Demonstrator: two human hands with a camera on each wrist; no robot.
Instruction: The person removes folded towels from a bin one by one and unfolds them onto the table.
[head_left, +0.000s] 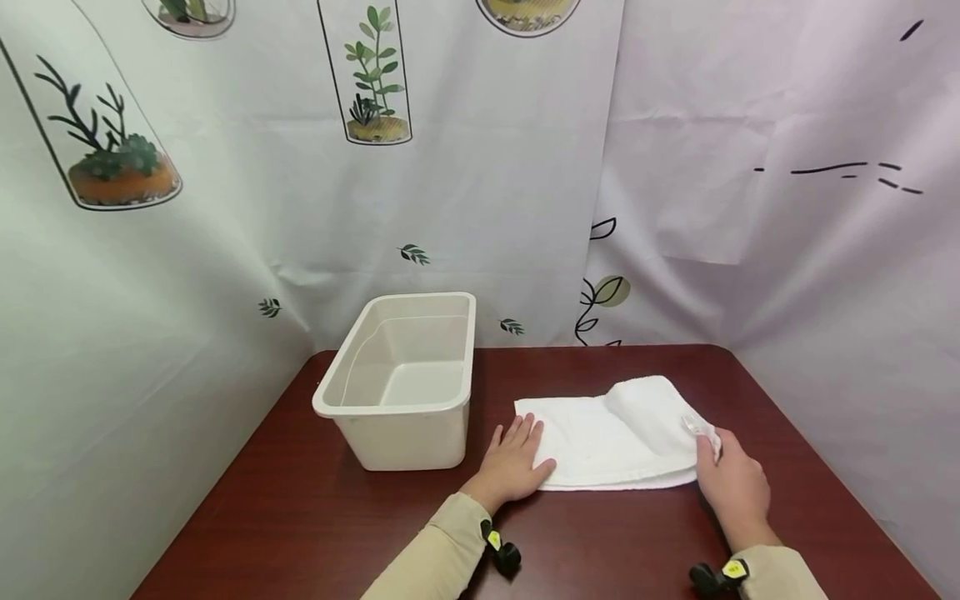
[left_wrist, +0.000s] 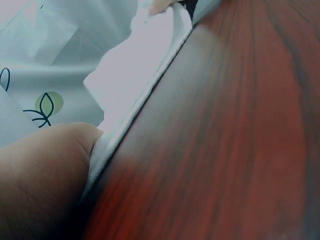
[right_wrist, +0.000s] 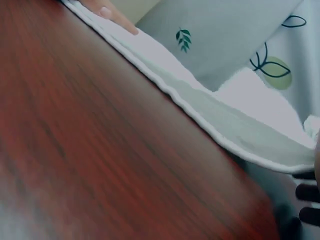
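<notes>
A folded white towel lies on the table, its right end lifted a little. My left hand rests on the towel's left edge with fingers spread and straight. At the opposite end my right hand pinches the towel's right edge between thumb and fingers, where a small pale tag shows. In the left wrist view the towel stretches away from the base of the left hand. The right wrist view shows the towel's layered near edge raised toward the right, with the left hand's fingers at its far end.
An off-white plastic tub stands on the table left of the towel, with nothing visible inside. The dark red wooden table has its back edge against a white printed curtain, which also hangs at both sides.
</notes>
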